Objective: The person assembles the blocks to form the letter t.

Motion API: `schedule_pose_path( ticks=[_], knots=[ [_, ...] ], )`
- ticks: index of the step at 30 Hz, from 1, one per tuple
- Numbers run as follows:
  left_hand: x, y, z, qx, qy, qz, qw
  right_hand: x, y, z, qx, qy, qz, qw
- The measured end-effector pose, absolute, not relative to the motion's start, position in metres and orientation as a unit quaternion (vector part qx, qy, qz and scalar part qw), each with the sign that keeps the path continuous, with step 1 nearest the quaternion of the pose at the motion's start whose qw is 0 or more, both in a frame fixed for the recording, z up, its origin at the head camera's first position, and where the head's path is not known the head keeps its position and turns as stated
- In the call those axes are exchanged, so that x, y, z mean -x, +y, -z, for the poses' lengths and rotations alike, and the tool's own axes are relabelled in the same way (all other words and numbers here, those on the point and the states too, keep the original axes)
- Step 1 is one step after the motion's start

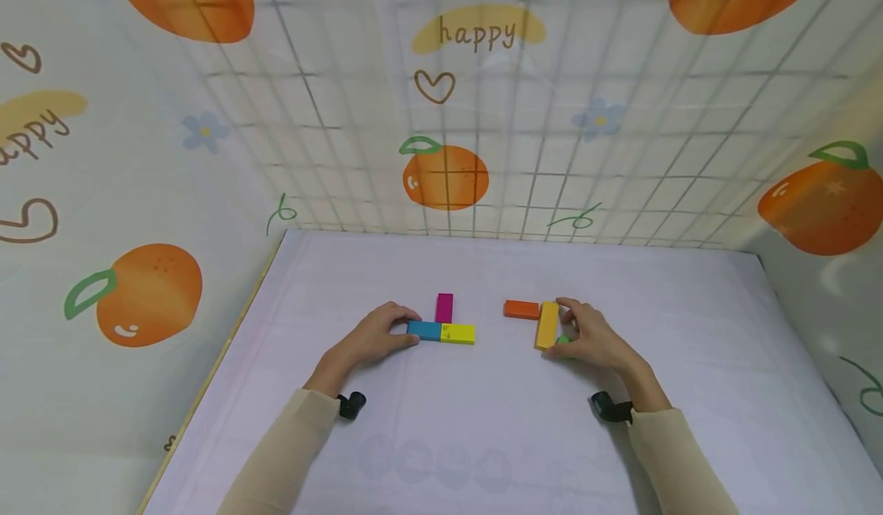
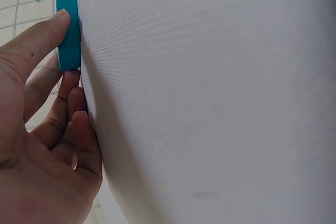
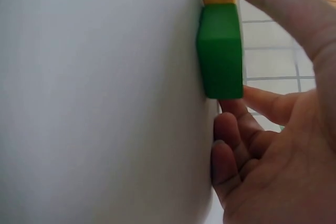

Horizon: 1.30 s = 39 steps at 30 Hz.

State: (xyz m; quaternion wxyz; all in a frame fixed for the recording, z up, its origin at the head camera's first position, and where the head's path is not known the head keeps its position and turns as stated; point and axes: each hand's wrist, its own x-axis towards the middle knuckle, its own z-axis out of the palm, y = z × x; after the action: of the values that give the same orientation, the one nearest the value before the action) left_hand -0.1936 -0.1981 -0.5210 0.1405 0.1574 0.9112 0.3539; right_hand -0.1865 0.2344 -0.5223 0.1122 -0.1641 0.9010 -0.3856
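My left hand (image 1: 375, 335) pinches the left end of a blue block (image 1: 424, 331) between thumb and fingers. A yellow block (image 1: 458, 334) lies end to end with it on the right, and a magenta block (image 1: 444, 308) stands off their far side, forming an upside-down T. On the right, my right hand (image 1: 596, 337) grips an amber block (image 1: 547, 326) at its near and far ends. An orange-red block (image 1: 521, 309) lies close to its left side. Partly hidden under the right hand, a green block (image 3: 220, 51) touches or nearly touches the amber one.
The blocks lie on a white tabletop (image 1: 455, 408) with a gap between the two groups. A patterned cloth (image 1: 331, 170) with oranges and grid lines rises behind and at both sides. A dark wrist camera (image 1: 352, 405) sits at the left wrist, another (image 1: 610, 408) at the right.
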Motion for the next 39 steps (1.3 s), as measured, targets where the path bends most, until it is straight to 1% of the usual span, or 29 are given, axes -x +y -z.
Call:
schedule_pose_path(
  ticks=[11,20,39],
  knots=[
    [0.1949,-0.1966,0.5191,-0.156,0.912,-0.352,0.140,0.1854,0.2344,0.5213,0.171,0.913,0.358,0.099],
    [0.1947,-0.1963,0.5190,-0.158,0.912,-0.350,0.141,0.1848,0.2341,0.5211,0.161,0.909,0.373,0.096],
    [0.1939,-0.1973,0.5220,-0.154,0.914,-0.346,0.143,0.1817,0.2343,0.5202,0.148,0.899,0.398,0.108]
  ],
)
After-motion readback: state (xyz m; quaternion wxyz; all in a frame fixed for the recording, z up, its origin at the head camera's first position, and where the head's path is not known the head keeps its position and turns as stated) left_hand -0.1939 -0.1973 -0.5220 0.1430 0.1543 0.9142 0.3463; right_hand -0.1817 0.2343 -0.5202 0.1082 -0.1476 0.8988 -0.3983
